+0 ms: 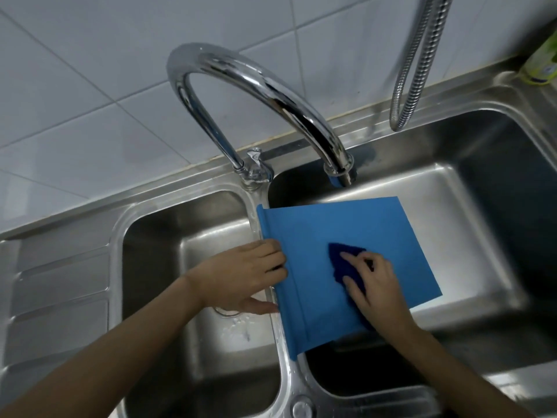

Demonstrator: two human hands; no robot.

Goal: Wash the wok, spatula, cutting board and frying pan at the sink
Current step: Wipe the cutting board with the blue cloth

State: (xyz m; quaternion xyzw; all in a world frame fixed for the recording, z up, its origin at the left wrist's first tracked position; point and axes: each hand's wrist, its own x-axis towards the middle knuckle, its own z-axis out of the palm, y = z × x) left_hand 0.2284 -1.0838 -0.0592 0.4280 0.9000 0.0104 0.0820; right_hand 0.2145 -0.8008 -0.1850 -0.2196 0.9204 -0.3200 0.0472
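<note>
Head view: left hand (241, 279) fingers curl round the blue cutting board (358, 236) at its ridged left edge (thumb spread below), over the sink (301, 387) divider. Right hand (373, 294), fingers bent, presses a dark blue scrubber (340, 257) flat on the board's middle, above the right basin.

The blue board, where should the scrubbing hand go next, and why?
Probably slide the right hand with its dark blue sponge toward the cutting board's far end under the faucet; the left hand already steadies the near edge.
</note>
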